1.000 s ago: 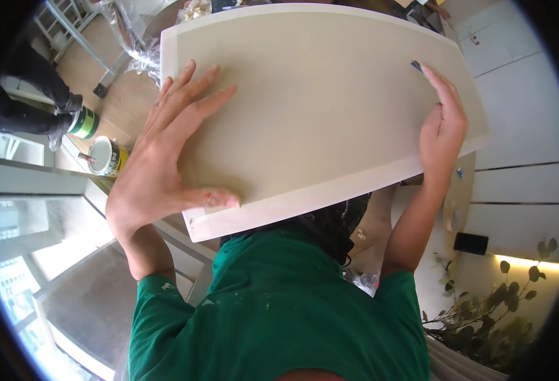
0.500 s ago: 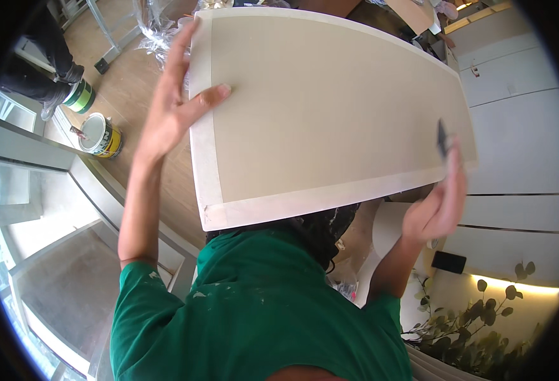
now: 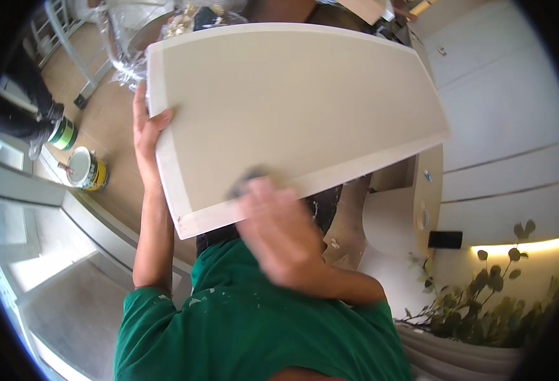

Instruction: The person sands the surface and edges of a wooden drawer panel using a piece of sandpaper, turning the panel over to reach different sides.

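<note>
Spanning overhead, beige panel (image 3: pixel 292 108); wooden floor (image 3: pixel 111 127) beyond.

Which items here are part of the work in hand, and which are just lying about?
In hand: pale board, left hand gripping its edge, right hand, blurred, at its lower edge.
Lying about: open paint can, green-banded can, plant, stepladder.

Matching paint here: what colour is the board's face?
Pale beige with a lighter off-white border, on the board, in the head view.
</note>
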